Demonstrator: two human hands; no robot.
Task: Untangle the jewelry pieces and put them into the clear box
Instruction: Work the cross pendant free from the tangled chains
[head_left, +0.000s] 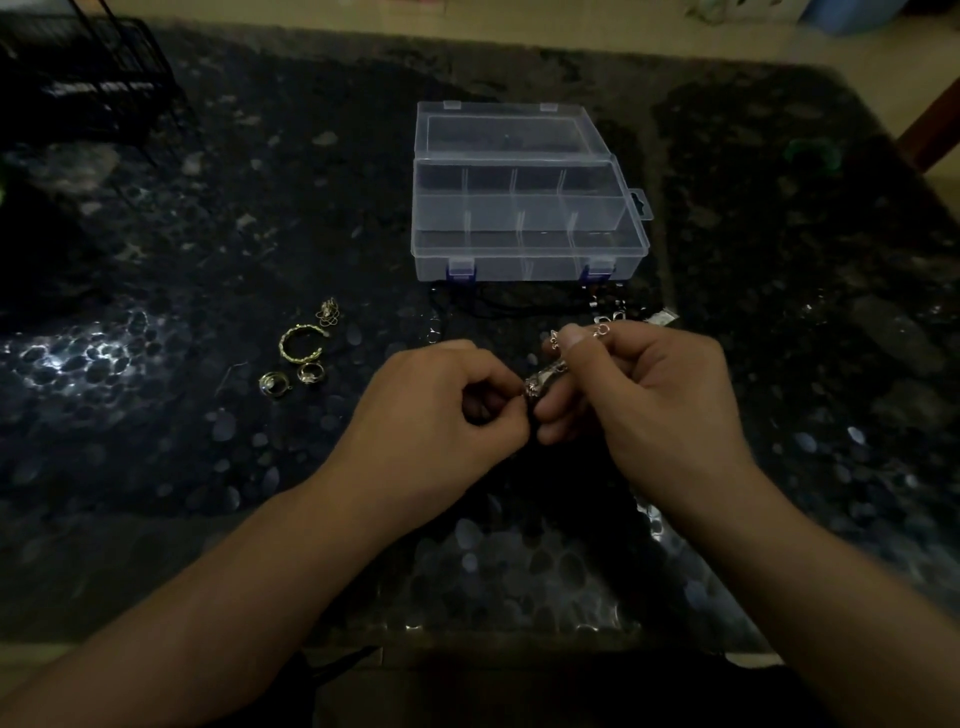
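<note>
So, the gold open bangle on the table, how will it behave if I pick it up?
The gold open bangle holds its C-shape lying flat, so probably stiff, not floppy. It looks thin, so likely light. Its twisted surface may give some grip, yet on the glossy table it may slide when pushed.

There is just one view. The camera sits on the person's head and looks forward and down at a dark, shiny, speckled stone table (156, 415). It is a wide view, so the table edges bend. The two bare arms come in from the bottom, and the left hand (441, 400) and right hand (649, 395) are close to the camera, in the middle. The clear plastic box with little compartments (530, 260) lies farther off, above the hands. The pale floor (675, 41) shows along the top.
</note>
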